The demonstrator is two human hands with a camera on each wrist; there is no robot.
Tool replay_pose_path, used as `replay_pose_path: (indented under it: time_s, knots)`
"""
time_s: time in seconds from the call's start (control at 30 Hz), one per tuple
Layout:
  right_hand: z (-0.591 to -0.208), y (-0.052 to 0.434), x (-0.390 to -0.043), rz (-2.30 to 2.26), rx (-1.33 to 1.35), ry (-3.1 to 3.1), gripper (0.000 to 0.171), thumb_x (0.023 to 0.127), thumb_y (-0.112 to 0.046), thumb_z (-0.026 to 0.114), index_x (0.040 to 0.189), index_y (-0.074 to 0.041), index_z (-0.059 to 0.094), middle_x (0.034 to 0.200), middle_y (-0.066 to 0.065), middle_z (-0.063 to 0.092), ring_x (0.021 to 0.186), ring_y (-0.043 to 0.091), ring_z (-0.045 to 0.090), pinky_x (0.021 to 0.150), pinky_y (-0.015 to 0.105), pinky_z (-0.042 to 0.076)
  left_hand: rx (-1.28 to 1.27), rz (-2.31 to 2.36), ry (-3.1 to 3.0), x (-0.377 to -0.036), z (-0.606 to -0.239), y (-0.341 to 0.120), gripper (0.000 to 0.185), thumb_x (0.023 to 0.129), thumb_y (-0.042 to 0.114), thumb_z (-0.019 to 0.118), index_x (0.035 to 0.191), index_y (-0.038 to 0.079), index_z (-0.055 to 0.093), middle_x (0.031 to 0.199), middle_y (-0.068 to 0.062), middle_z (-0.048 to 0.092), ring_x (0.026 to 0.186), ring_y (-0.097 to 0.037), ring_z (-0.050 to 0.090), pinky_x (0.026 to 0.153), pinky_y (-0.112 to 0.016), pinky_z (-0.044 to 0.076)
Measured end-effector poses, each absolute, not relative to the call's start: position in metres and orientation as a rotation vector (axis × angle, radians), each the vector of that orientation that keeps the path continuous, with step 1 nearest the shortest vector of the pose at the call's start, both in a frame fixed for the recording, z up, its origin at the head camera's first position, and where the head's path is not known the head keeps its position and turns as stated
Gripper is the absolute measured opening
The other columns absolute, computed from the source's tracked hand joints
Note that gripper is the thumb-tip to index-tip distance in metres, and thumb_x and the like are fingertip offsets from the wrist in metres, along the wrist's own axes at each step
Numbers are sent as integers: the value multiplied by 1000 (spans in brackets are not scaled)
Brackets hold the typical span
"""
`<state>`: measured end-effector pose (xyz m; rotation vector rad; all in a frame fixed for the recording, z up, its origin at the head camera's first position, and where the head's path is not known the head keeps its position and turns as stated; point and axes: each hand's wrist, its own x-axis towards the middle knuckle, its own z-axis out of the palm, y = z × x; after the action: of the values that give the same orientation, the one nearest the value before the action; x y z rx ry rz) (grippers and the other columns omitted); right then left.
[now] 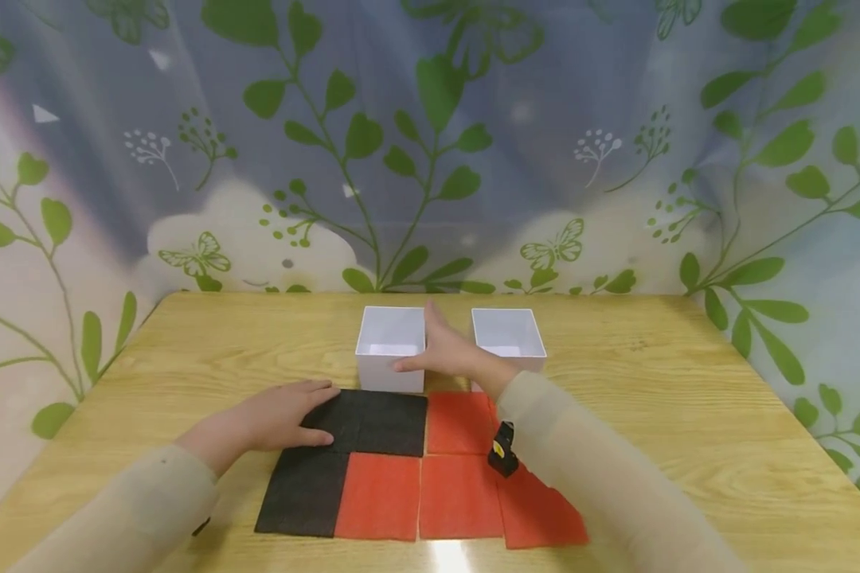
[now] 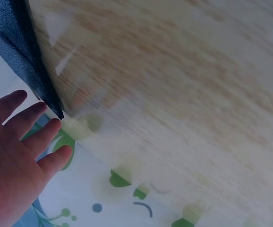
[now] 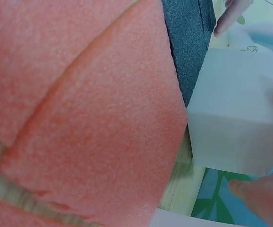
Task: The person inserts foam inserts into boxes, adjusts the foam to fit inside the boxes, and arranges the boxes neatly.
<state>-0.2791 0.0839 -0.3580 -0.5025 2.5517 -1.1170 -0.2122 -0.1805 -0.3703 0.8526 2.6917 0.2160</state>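
Note:
My left hand point(image 1: 287, 414) lies with extended fingers over the left edge of the black cloth-like squares point(image 1: 390, 422); its fingers look spread in the left wrist view. My right hand point(image 1: 450, 348) is at the front right corner of a white open-topped box point(image 1: 380, 372). Its thumb crosses the box's front face, and its straight fingers run along the right side. Several red cloth-like squares point(image 1: 459, 497) lie beside the black ones, partly hidden under the right forearm. In the right wrist view, the white box point(image 3: 235, 90) stands close to the squares' edge.
A second white box point(image 1: 505, 326) stands just right of the first, its front partly covered by my right hand and wrist. The squares form two rows on the wooden table point(image 1: 688, 414). A leaf-patterned curtain point(image 1: 373, 159) hangs behind the table's back edge.

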Motion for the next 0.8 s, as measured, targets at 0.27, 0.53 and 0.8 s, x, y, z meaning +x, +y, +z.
replay_pose_path:
  time_s: [0.27, 0.53, 0.8]
  knots:
    - [-357, 78, -278, -1143, -491, 2590, 121, 74, -37, 78, 147, -7, -13, 154, 11, -10, 141, 22, -2, 111, 40, 11, 820, 220, 2692, -212, -373, -182, 71, 85, 44, 64, 137, 0, 44, 141, -20, 40, 128, -38, 36, 101, -51, 30]
    - [-360, 76, -279, -1136, -466, 2603, 123, 72, -40, 79, 148, -11, -12, 155, 9, -5, 141, 22, 3, 111, 40, 14, 816, 193, 2727, -210, -376, -185, 69, 85, 43, 64, 136, 0, 46, 140, -20, 42, 128, -39, 37, 100, -52, 31]
    - [-361, 80, -282, -1113, -459, 2642, 120, 72, -41, 79, 149, -9, -6, 155, 9, 0, 141, 22, 4, 111, 39, 14, 882, 135, 2728, -213, -375, -183, 61, 87, 35, 65, 134, 1, 49, 140, -20, 41, 127, -38, 39, 100, -51, 33]
